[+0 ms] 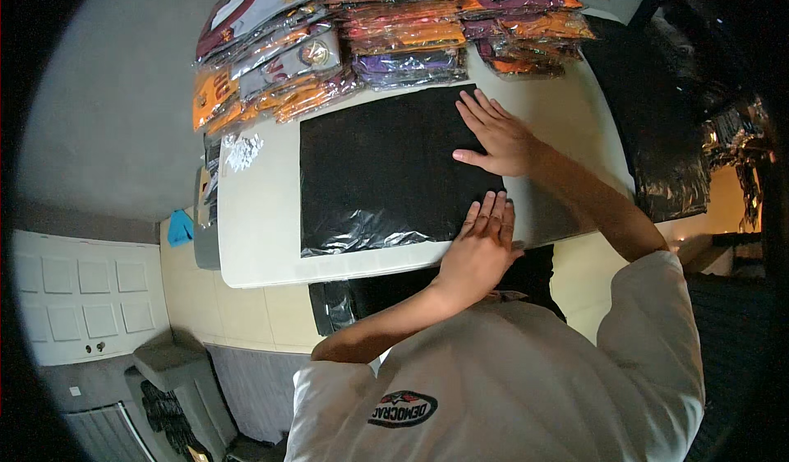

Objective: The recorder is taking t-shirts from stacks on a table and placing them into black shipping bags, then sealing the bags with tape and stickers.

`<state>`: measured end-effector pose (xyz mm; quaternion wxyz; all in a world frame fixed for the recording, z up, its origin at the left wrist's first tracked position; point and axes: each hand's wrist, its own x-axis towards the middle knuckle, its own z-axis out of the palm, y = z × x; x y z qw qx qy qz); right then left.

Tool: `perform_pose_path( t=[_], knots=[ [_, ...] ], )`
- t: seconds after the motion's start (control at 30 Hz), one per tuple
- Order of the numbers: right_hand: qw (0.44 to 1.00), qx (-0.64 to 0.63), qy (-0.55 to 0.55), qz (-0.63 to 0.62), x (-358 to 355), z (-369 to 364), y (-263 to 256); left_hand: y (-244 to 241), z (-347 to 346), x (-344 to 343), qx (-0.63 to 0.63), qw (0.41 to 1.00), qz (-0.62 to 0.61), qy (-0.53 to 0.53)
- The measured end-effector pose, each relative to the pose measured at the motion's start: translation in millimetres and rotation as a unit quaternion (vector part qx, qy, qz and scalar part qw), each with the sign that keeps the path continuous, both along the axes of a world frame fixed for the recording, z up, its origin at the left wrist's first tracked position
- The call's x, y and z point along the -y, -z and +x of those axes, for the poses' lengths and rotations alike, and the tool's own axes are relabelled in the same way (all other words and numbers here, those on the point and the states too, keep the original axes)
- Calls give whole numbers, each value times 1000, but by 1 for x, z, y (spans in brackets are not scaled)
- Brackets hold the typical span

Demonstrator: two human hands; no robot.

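Note:
A flat black plastic bag (382,172) lies on a white table (259,271) in front of me. My left hand (481,258) rests palm down on its lower right corner, near the table's front edge, with the fingers pointing away from me. Higher up, my right hand (499,135) lies flat over the bag's right edge, fingers spread and thumb apart. Neither hand grips anything. The bag's near edge is shiny and slightly wrinkled.
Stacks of folded garments in clear plastic (400,30) stand along the table's far side. Small silvery pieces (244,151) lie at the left. More black plastic bags (653,123) are at the right. A grey sofa (185,382) and a white door (92,295) are at lower left.

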<state>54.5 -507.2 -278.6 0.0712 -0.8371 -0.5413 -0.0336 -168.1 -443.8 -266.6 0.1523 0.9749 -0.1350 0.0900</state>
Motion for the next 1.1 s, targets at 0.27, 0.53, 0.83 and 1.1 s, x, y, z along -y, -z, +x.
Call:
perform_pose_path(
  t=[0.27, 0.53, 0.83, 1.1],
  knots=[
    [998, 54, -9, 31, 1, 10, 18, -3, 27, -7, 20, 1000, -14, -1],
    [1000, 10, -3, 16, 3, 17, 5, -20, 33, -19, 10, 998, -51, 24],
    [992, 1, -116, 47, 29, 52, -2, -27, 67, -70, -21, 995, 31, 91],
    [994, 30, -107, 19, 33, 49, 2, -16, 93, -90, -27, 978, 87, 189]
  ],
)
